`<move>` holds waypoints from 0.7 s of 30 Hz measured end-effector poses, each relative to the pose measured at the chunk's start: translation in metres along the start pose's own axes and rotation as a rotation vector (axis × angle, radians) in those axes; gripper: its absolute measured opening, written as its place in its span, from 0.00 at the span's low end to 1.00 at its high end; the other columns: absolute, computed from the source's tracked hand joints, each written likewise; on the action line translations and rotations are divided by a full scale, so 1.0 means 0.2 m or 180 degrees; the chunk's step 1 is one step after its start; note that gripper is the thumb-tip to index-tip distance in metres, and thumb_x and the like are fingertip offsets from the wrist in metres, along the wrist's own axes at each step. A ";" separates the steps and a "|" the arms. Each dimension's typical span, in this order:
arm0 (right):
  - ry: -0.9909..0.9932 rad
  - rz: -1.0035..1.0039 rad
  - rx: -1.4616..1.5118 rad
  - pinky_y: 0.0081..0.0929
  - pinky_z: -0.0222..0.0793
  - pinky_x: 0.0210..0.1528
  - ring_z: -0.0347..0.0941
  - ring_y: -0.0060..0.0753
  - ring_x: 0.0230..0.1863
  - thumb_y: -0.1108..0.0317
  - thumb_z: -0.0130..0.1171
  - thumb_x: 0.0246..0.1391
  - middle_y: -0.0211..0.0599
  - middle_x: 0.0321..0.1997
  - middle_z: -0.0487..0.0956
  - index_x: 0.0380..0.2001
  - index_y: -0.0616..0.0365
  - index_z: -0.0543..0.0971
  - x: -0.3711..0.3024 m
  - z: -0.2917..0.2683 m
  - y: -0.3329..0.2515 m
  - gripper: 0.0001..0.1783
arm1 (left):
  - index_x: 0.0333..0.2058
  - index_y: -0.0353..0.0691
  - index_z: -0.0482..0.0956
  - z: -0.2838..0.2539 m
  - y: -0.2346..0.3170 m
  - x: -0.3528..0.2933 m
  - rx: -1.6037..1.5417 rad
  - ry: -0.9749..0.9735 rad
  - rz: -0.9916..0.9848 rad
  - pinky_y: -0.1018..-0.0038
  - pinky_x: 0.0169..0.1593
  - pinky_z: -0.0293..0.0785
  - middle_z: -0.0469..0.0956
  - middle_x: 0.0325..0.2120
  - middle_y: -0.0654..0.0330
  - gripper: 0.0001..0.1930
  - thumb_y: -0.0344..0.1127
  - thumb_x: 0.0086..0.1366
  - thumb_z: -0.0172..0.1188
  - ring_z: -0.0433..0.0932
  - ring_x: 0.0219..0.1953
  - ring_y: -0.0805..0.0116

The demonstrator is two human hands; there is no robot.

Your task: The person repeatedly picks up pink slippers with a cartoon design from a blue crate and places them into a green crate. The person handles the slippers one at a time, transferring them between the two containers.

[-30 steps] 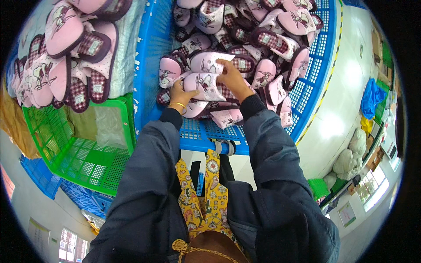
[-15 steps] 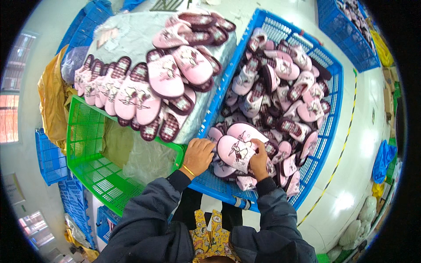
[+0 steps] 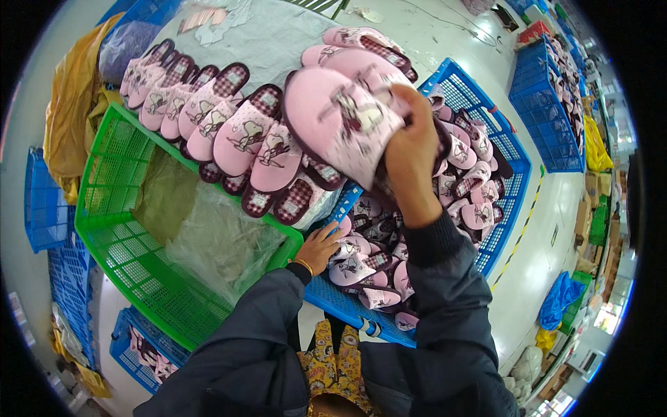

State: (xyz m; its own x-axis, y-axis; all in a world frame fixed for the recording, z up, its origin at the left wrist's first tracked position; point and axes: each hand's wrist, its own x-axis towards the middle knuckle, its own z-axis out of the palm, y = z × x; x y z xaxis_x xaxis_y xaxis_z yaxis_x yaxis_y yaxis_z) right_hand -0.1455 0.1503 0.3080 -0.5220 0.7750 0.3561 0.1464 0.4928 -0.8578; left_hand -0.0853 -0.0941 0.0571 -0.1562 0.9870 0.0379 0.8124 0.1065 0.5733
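A pair of pink slippers point(image 3: 333, 115) with a cartoon dog print and dark checked lining is gripped in my right hand point(image 3: 411, 142). They hang above the boundary between the covered table and the large blue crate point(image 3: 506, 229). My left hand point(image 3: 318, 249) rests on the crate's near left rim, fingers stretched out beside a pink slipper and holding nothing. Many similar slippers point(image 3: 372, 267) lie jumbled inside that crate. On the table, a row of paired slippers point(image 3: 240, 139) leans side by side, partly hidden by the lifted pair.
A green crate point(image 3: 149, 278) with clear plastic sheeting inside stands at the left. The table's grey cover point(image 3: 267, 35) extends behind the row. Another blue crate point(image 3: 545, 104) of slippers stands at the far right. A smaller blue crate point(image 3: 142, 347) sits at lower left.
My right hand has lifted the slipper pair out of the crate, up and toward the table. My left hand has stayed at the crate's rim. The view has shifted slightly.
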 end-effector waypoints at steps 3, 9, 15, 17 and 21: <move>-0.0068 0.0629 0.0008 0.32 0.70 0.46 0.75 0.41 0.41 0.77 0.59 0.48 0.47 0.40 0.79 0.47 0.56 0.76 0.14 0.32 -0.04 0.19 | 0.40 0.39 0.80 0.00 0.00 0.00 -0.0193 -0.0065 -0.0059 0.55 0.64 0.57 0.63 0.64 0.61 0.12 0.27 0.57 0.54 0.49 0.71 0.59; -0.0659 0.1022 -0.1303 0.45 0.68 0.49 0.75 0.56 0.47 0.73 0.57 0.51 0.53 0.43 0.79 0.50 0.55 0.71 0.16 0.72 0.29 0.21 | 0.39 0.40 0.81 0.00 -0.01 -0.01 -0.0232 -0.0123 -0.0186 0.53 0.64 0.57 0.62 0.64 0.63 0.11 0.28 0.58 0.53 0.47 0.72 0.61; -0.0504 0.0603 -0.1099 0.46 0.68 0.46 0.75 0.60 0.43 0.69 0.60 0.52 0.57 0.38 0.79 0.47 0.54 0.72 0.09 0.78 0.56 0.18 | 0.40 0.41 0.82 0.01 -0.02 -0.03 -0.0243 -0.0097 -0.0201 0.55 0.63 0.58 0.64 0.64 0.63 0.12 0.31 0.60 0.51 0.48 0.71 0.62; -0.0573 0.0138 -0.0931 0.47 0.69 0.47 0.75 0.64 0.45 0.61 0.62 0.51 0.60 0.40 0.79 0.48 0.54 0.72 0.16 0.72 0.66 0.22 | 0.43 0.45 0.82 0.06 -0.01 0.01 -0.0153 -0.0114 -0.0149 0.56 0.62 0.59 0.64 0.64 0.64 0.14 0.34 0.62 0.50 0.50 0.71 0.63; -0.0938 0.0100 -0.1008 0.35 0.71 0.39 0.76 0.43 0.35 0.55 0.63 0.54 0.44 0.34 0.80 0.61 0.59 0.66 0.17 0.51 0.38 0.35 | 0.42 0.44 0.81 0.07 -0.04 0.03 0.0108 0.0076 -0.0039 0.57 0.60 0.61 0.67 0.61 0.67 0.12 0.35 0.62 0.52 0.53 0.69 0.63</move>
State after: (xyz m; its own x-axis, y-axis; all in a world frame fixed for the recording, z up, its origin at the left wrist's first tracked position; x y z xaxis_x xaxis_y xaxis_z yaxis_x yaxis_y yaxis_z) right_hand -0.2370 0.1733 0.2169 -0.7241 0.6681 0.1712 0.3926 0.6034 -0.6941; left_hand -0.0849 -0.0866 0.0411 -0.1792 0.9825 0.0508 0.8289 0.1230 0.5457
